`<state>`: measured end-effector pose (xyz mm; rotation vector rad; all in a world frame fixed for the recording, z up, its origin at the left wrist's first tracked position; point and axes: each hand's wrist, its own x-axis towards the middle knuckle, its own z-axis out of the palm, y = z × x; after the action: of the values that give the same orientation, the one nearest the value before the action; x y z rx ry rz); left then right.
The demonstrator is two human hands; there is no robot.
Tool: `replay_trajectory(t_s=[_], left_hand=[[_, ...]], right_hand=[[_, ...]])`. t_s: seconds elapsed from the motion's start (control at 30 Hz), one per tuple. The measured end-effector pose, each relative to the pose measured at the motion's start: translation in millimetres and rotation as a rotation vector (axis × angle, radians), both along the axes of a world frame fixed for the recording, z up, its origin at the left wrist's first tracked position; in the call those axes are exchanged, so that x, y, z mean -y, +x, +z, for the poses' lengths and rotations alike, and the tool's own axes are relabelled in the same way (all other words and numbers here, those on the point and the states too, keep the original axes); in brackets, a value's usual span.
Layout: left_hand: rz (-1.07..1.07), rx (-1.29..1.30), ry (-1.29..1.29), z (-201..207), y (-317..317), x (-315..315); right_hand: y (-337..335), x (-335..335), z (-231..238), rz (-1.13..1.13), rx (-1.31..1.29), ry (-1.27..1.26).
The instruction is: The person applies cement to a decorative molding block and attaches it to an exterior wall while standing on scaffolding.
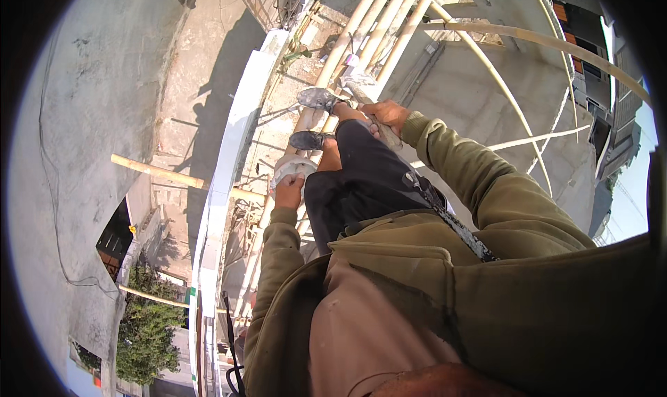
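I look straight down my body from high up on bamboo scaffolding (361,32). My left hand (289,190) grips the edge of a pale grey, round, cement-stained object (292,166) resting on the poles. By my right knee, my right hand (386,113) is closed around the handle of a grey, mortar-caked trowel (360,85). Both grey shoes, one (318,98) ahead of the other (307,140), stand on the bamboo poles. I wear an olive jacket and dark trousers.
A white parapet ledge (233,147) runs along the left of the poles, with a grey plastered wall (83,154) beyond it. A single bamboo pole (156,170) sticks out of the wall. Trees (142,327) lie far below; curved poles (528,39) and buildings are on the right.
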<state>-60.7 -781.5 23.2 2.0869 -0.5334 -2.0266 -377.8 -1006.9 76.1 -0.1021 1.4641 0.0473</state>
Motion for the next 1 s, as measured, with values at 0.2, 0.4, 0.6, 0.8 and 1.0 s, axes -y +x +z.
replay_trajectory(t_s=[0.2,0.4,0.6,0.8,1.0], left_hand=[[0.123,-0.265,0.269,-15,-35,98],[0.006,-0.05,0.269,-136,-46,128],[-0.359,0.102,-0.084,-281,-89,167],[-0.714,0.138,-0.227,-399,-229,203],[-0.724,0.103,-0.239,-463,-271,216]], right_hand=[[81,-84,-5,-0.321,0.101,-0.088],[93,-111,-62,-0.505,-0.007,-0.097],[17,-44,-185,-0.446,-0.24,-0.216],[-142,42,-361,0.607,-0.617,-0.665],[-199,140,-470,1.012,-0.524,-0.846]])
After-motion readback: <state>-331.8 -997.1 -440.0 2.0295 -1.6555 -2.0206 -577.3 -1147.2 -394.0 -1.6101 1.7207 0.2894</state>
